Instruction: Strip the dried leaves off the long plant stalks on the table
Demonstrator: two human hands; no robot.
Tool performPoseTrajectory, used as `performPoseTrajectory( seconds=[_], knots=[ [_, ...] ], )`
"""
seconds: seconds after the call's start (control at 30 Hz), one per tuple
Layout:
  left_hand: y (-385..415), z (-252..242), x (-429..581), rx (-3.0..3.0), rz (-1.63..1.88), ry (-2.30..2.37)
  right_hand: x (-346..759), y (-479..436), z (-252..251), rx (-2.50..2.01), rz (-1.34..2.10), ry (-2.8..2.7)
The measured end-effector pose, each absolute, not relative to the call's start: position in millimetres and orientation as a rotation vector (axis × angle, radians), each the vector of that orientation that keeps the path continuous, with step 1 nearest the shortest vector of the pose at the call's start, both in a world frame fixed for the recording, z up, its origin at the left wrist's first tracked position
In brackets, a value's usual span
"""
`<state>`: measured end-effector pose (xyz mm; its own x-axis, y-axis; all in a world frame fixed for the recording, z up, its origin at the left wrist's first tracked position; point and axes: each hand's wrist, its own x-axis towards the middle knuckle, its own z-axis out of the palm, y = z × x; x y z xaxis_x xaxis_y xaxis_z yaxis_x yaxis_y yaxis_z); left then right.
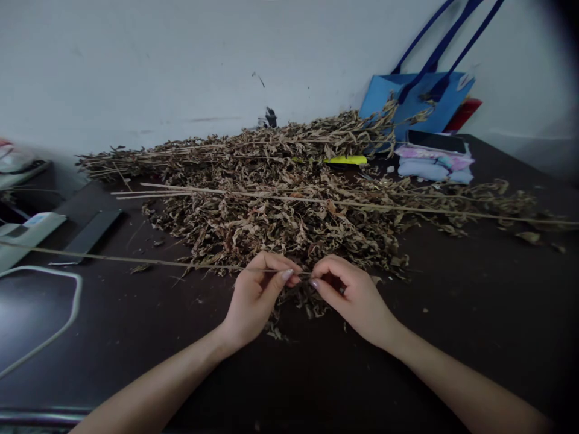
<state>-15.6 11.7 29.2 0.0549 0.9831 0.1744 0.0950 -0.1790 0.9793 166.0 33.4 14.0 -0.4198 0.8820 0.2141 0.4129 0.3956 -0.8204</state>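
Observation:
Between the thumb and fingers of my left hand [260,292] is a long, thin dried stalk [158,261] that runs out to the left edge of the view. My right hand [353,295] is pinched close beside the left one, at the stalk's leafy end. Which bit its fingertips grip, stalk or leaf, is too small to tell. Just beyond both hands lies a heap of curled brown dried leaves [271,229]. A few bare stalks [384,207] rest across the heap. Some loose leaves [312,306] sit under my hands on the dark table [289,386].
Behind the heap, leafy dried stems [203,150] lie along the wall, with a yellow-handled tool [346,160] partly buried. A blue bag [420,90] and a phone [436,141] on folded cloth [434,166] stand back right. At left are a dark flat object [93,235] and a white cable [78,295].

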Motion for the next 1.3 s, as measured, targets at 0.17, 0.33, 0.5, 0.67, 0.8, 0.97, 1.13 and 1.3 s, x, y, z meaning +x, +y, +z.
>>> performPoseTrajectory(
  seconds=[0.17,0.33,0.5,0.67,0.8,0.97,1.13,1.3],
  knots=[
    [14,27,-20,1.405,1.315,1.177,168,35,15,-1.172,1.05,-1.91],
    [16,29,-21,1.387,1.322,1.179,169,39,12,-1.154,0.929,-1.951],
    [16,30,-20,1.376,1.326,1.181,169,40,9,-1.123,0.846,-2.002],
    [19,29,-23,1.368,1.359,1.205,169,39,8,-1.178,1.088,-1.925],
    [22,27,-26,1.346,1.381,1.19,169,40,9,-1.132,1.221,-1.842],
    [23,27,-26,1.332,1.397,1.207,169,41,13,-1.127,1.024,-1.936],
    [22,28,-25,1.362,1.364,1.207,169,40,14,-1.101,0.903,-2.02],
    [22,26,-24,1.381,1.377,1.187,171,41,12,-1.132,0.858,-2.028]
  ],
)
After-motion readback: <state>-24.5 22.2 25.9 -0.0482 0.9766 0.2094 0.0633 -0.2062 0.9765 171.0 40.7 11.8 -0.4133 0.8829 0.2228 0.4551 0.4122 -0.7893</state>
